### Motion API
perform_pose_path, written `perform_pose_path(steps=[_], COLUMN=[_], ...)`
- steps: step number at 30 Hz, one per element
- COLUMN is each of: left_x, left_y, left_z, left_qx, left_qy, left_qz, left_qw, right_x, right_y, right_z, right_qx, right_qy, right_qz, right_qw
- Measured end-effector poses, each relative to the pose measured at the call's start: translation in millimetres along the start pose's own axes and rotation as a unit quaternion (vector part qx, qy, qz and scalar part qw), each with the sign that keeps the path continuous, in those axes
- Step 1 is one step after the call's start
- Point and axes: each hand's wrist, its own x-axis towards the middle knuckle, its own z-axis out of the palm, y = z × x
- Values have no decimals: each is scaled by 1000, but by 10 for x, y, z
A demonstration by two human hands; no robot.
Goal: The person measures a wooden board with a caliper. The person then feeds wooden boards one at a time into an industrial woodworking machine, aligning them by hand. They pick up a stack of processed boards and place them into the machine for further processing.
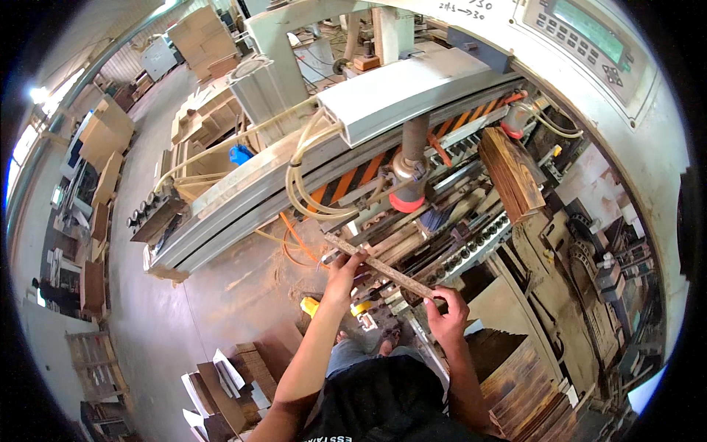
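Crosswise before the body, a narrow speckled wooden strip (390, 273) slants from upper left to lower right, beside a machine's roller bed (471, 254). Both grips are clamped on it: the left hand (345, 277) a little in from the far end, which juts beyond it, the right hand (448, 312) at the near end, closer to the rollers. Left fingertips are partly hidden; the strip's underside cannot be seen.

The left hand (343, 278) is curled in a grip; to the right of its fingers (359, 258), the right hand (449, 313) pinches. Behind the fingers, the left forearm (314, 350) slants inward, the right forearm (464, 372) lies straighter.
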Motion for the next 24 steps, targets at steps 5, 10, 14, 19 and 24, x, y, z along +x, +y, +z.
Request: perform_pose_path(steps=[5, 10, 14, 19, 24], left_x=[6, 16, -17, -113, -38], left_y=[-35, -3, -28, 131, 39], left_z=[22, -5, -31, 153, 39], left_qx=[16, 23, -2, 27, 51], left_qy=[-7, -11, -7, 20, 16], left_qz=[1, 1, 22, 10, -6], left_qw=[1000, 1000, 1000, 999, 999], right_x=[-36, 10, -37, -23, -78], right_y=[9, 15, 32, 62, 137], right_z=[-3, 10, 36, -18, 56], right_qx=[24, 51, 12, 30, 38], right_qy=[26, 11, -7, 5, 6], right_qz=[24, 37, 16, 32, 38], right_qw=[999, 998, 1000, 999, 999])
